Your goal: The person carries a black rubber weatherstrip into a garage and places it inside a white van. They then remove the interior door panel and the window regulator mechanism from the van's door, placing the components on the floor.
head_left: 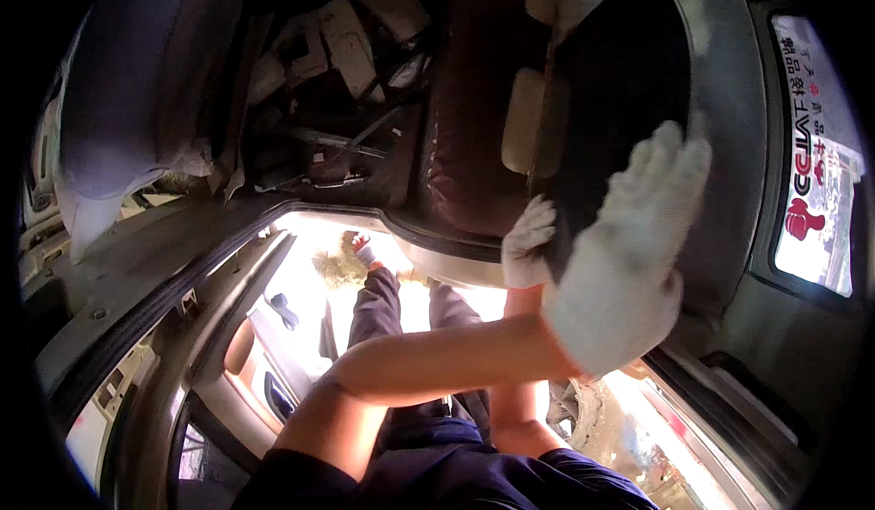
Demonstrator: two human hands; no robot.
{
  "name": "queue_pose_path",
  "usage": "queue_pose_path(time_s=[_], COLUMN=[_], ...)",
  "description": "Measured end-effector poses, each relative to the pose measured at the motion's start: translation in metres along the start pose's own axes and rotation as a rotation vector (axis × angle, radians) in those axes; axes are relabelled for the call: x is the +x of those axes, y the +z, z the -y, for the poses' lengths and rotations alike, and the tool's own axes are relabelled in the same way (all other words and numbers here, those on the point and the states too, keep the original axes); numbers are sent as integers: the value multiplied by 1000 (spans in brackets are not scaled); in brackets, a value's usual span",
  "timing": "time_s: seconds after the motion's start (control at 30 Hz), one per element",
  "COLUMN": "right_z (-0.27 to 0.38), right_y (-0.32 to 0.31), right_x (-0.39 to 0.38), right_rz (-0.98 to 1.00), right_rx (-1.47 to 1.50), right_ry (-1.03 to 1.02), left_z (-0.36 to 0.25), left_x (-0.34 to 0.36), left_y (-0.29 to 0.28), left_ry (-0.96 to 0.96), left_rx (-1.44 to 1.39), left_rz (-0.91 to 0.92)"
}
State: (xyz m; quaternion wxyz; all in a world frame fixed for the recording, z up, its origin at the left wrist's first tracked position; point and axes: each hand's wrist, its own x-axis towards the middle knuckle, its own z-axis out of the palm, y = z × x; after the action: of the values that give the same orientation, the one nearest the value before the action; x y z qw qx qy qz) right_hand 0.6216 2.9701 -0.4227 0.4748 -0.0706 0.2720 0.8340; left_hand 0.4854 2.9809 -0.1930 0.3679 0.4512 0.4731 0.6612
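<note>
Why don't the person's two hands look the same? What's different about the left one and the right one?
The left hand looks much bigger in the picture; the right hand looks smaller.
The left forearm goes sideways, crossing in front; the right forearm points up and is partly hidden behind it.
Both hands wear whitish gloves.
</note>
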Motion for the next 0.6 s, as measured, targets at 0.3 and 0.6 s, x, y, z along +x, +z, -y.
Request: queue_pose_path(time_s=[0.3, 0.6], right_z=[8, 13], right_y=[19, 32], right_x=[-10, -31], right_rz=[-67, -588], right_rx=[186, -680], right_ry=[33, -777], left_z=[22, 39], left_x=[23, 36], left_y=[83, 138], left_ry=[166, 486], left_rx=[157, 266], left_rz=[136, 75])
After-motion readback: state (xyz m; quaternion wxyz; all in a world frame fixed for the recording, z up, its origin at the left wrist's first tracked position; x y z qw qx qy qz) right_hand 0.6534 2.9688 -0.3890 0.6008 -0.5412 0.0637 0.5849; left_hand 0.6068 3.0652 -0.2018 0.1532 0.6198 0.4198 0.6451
